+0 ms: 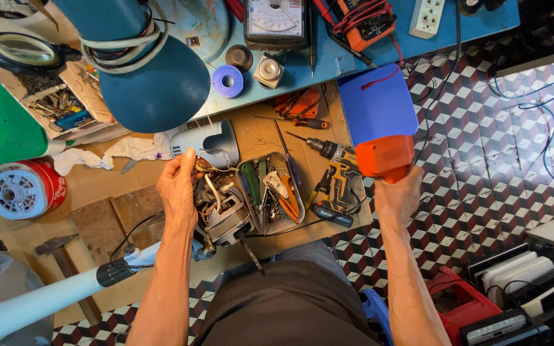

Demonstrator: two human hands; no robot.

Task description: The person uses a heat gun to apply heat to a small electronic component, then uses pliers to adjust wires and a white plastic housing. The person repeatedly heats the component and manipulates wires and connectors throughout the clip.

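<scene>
- Centrally, the left hand pinches a small metal part at the top of an opened motor, which rests on the cardboard-covered surface close to the body, within easy reach.
- The right hand is closed around the orange handle of a blue dustpan, held blade-up off the surface's edge.
- A tray of tools lies just beside the motor, and a drill beyond it.

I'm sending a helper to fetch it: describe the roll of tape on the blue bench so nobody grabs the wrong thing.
Start at the blue bench top and find the big teal lamp shade. Just to its right sits the small tape roll, lying flat. It is purple-blue with a pale centre hole, unlike the dark round cap and the silvery square part beside it.
</scene>
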